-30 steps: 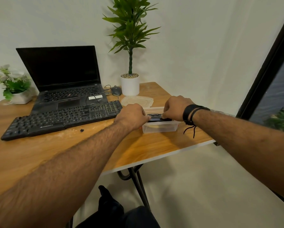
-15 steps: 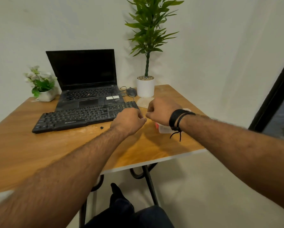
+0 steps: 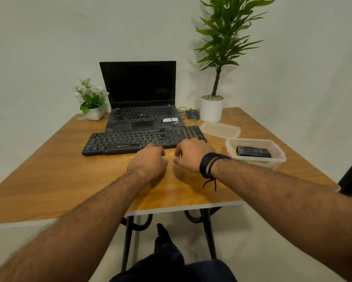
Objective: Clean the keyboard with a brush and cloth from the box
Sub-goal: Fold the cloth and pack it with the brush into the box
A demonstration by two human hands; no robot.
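Head view: left hand (image 3: pixel 148 162) and right hand (image 3: pixel 191 154) (both loosely curled, holding nothing) hover before the keyboard (image 3: pixel 142 139)

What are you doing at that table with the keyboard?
A person sits at a wooden table, about to clean the black keyboard. Both hands are over the table just in front of it, the left hand and right hand, fingers loosely curled and holding nothing. The clear plastic box sits open on the right with a black item inside, and its lid lies behind it. No brush or cloth is out yet.
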